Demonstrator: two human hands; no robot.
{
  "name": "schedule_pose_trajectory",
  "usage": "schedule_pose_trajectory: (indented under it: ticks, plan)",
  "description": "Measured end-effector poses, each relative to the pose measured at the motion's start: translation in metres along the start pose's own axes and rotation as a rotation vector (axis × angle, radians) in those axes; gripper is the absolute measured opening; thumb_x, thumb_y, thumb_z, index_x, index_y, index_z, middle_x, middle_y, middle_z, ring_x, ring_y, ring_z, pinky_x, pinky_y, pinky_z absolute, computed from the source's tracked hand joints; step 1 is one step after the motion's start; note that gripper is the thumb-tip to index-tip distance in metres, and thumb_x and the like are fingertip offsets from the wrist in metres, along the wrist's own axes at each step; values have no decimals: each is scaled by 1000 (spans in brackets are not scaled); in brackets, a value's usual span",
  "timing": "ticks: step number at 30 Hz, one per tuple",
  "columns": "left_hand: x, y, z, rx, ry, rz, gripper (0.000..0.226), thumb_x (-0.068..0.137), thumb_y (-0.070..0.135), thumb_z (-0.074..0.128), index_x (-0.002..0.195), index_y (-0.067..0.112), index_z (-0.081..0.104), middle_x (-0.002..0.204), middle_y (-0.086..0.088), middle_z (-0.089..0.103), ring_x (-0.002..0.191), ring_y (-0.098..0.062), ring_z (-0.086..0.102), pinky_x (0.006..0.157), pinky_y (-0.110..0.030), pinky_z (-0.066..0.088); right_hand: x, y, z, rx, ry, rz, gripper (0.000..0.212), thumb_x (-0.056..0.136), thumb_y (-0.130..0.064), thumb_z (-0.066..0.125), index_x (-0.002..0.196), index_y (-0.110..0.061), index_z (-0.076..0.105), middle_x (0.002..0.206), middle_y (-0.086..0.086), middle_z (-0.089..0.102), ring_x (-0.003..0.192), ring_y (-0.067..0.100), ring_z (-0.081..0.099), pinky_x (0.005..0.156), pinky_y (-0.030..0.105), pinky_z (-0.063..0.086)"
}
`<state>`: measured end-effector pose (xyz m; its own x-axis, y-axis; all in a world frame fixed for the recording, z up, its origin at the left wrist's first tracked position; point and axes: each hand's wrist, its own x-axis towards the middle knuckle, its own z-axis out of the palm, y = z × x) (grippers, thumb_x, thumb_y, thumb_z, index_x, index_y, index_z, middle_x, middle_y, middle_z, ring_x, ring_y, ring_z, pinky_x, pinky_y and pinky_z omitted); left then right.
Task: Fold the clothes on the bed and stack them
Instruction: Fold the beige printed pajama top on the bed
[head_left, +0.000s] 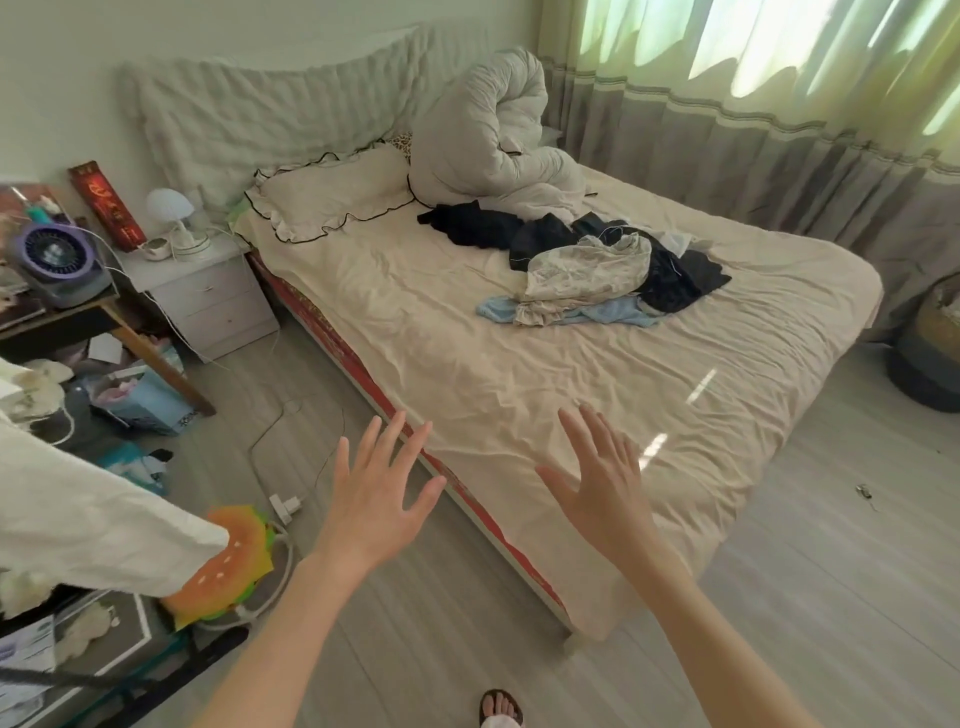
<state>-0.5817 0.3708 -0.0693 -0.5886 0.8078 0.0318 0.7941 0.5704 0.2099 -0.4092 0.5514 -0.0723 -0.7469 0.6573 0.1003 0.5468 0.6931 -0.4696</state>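
- Both hands up in front, palms down, backs to the camera: left hand (376, 499) with fingers spread straight, holding nothing, hovering over the near edge of the bed (519, 405) and the floor (831, 597) beside it.
- Right hand (605, 486) just the same, fingers splayed and empty, above the sheet near the bed's foot corner; whether it touches the sheet, I cannot tell.
- The clothes (587, 265) lie in a loose pile on the far half of the bed, well apart from both hands, not yet folded.
- The pile's long axis runs from the black piece (472, 223) near the pillow (332, 197) down toward the right, ending at the dark garment (680, 283) by the far edge.
- On top sits a crumpled pale floral piece (587, 270); a light blue piece (597, 314) pokes out beneath it, mostly covered.
- How many garments are in there is hard to say; the dark ones blend together.
- A rolled grey duvet (493, 135) stands behind the pile, hiding the bed's far corner.
- Left of the bed, a white nightstand (208, 296) with a small lamp (171, 218); a cluttered desk (57, 317) is cut off by the left edge.
- White cloth (93, 525) at the lower left is cut off too; what it is, unclear.
- A sandalled foot (501, 709) peeks in at the bottom edge.
- Curtains (753, 104) fill the right background.
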Motion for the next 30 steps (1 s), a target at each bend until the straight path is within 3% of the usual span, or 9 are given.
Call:
schedule_pose_trajectory:
  ticks: [7, 12, 15, 18, 22, 30]
  plan:
    - [131, -84, -6, -18, 5, -33, 68, 88, 64, 15, 149, 36, 3, 159, 3, -4, 145, -15, -10, 113, -39, -12, 141, -25, 33, -60, -41, -14, 66, 92, -55, 45, 149, -32, 20, 158, -3, 15, 146, 17, 7, 118, 42, 6]
    - [229, -149, 17, -35, -122, 49, 69, 86, 67, 10, 148, 38, -4, 158, 5, -8, 144, -15, -15, 113, -41, -12, 232, -42, 73, -100, -19, 94, 66, 91, -55, 45, 149, -31, 22, 158, -2, 15, 146, 18, 8, 117, 41, 4]
    - [287, -200, 21, -6, -219, 110, 67, 90, 64, 16, 148, 38, -6, 158, 4, -10, 144, -16, -17, 115, -43, -9, 283, -59, 92, -115, -24, 198, 67, 92, -54, 45, 149, -30, 20, 158, 0, 14, 146, 19, 8, 117, 42, 6]
    - [359, -237, 7, -13, -213, 157, 65, 93, 58, 26, 149, 37, 0, 159, 2, -7, 145, -19, -11, 116, -45, -5, 330, -76, 102, -126, -16, 266, 67, 92, -54, 45, 149, -29, 20, 158, 0, 14, 146, 19, 10, 117, 42, 8]
    - [451, -248, -7, -14, -217, 263, 63, 95, 54, 31, 150, 34, 6, 159, 2, -4, 145, -18, -9, 116, -44, 0, 381, -83, 106, -152, 15, 343, 67, 92, -52, 47, 149, -26, 23, 157, 2, 19, 145, 21, 14, 117, 42, 12]
    - [591, -226, 28, -30, -301, 435, 62, 96, 53, 28, 150, 33, 4, 158, 3, -9, 144, -17, -14, 116, -42, -7, 469, -42, 123, -174, 19, 520, 67, 92, -51, 48, 149, -27, 21, 156, 2, 20, 144, 20, 19, 117, 41, 15]
